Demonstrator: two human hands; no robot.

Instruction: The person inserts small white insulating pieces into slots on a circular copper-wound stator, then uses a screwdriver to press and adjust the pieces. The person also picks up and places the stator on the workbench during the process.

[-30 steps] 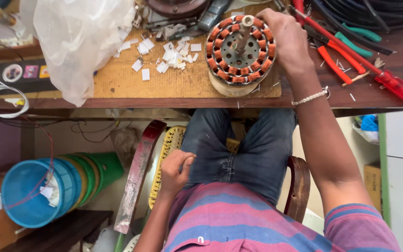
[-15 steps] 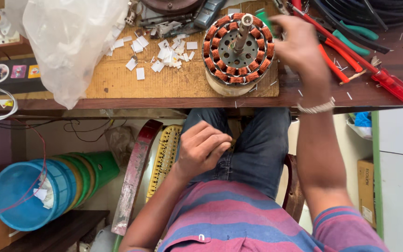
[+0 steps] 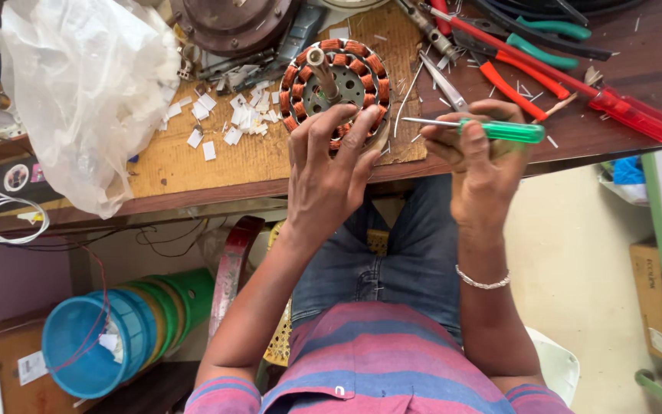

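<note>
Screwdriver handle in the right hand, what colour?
Translucent green handle, held by the right hand; head view.

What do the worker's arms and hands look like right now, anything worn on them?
Both arms are bare from the short striped sleeves down. The shirt has pink, purple and blue bands. The right hand has a thin silvery bracelet at the wrist. The left hand shows no gloves, rings or watch. No gloves on either hand.

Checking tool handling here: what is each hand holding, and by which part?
The right hand grips a screwdriver by its green handle. The left hand rests its fingers on the near edge of the copper-wound motor core.
</note>
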